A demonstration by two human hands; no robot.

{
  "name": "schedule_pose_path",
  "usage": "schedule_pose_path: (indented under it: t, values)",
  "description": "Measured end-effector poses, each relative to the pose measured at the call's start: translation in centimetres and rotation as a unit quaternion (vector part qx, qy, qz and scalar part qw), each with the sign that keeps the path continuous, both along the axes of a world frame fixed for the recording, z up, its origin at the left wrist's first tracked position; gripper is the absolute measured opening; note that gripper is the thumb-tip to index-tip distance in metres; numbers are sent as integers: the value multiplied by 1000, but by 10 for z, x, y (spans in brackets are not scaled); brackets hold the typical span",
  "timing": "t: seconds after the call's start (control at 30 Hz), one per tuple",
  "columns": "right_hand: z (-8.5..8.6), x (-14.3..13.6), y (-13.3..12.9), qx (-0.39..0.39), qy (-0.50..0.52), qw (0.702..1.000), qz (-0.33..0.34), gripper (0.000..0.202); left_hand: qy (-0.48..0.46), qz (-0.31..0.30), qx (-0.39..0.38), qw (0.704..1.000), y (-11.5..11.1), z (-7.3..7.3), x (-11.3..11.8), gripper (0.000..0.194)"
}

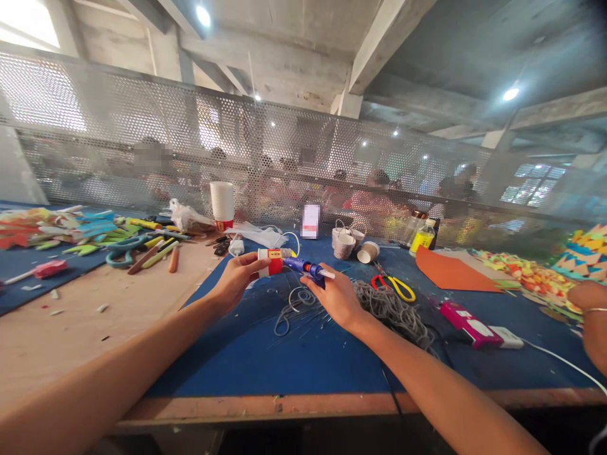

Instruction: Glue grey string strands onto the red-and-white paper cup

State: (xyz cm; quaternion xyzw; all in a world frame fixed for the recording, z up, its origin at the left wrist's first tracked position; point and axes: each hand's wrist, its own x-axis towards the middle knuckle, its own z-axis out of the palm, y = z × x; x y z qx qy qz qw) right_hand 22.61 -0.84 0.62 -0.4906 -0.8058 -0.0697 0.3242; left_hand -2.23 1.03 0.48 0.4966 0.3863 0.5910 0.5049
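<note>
My left hand (239,278) is closed on a paper cup (274,261) with a red and yellow print, tipped on its side. In my right hand (337,296) is a blue glue gun (303,265) with a whitish glue stick (327,273) sticking out at its back. The gun's yellow nozzle end points left, at the cup; whether it touches the cup I cannot tell. Below and right of my right hand lies a tangled heap of grey cord (396,309), with loose strands (296,309) reaching under the glue gun.
Red-and-yellow-handled scissors (393,287), small cups (344,243), orange paper (455,270) and a magenta power strip (469,323) lie to the right. A cup stack (222,203) and a phone (310,221) stand at the back. Blue scissors (126,249) lie left. Another person's arm (595,322) shows at the right edge.
</note>
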Motion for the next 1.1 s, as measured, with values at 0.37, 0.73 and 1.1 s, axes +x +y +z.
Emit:
schedule_pose_path:
  t: [0.37, 0.73, 1.1]
  values:
    - [5, -1, -4, -12, -13, 1000, -11, 29, -6, -1, 5, 1000, 1, -2, 0, 30]
    - [2, 0, -2, -6, -6, 1000, -5, 32, 6, 13, 1, 1000, -3, 3, 1, 33]
    - [-2, 1, 0, 11, -17, 1000, -14, 33, -2, 14, 0, 1000, 0, 1, -1, 31]
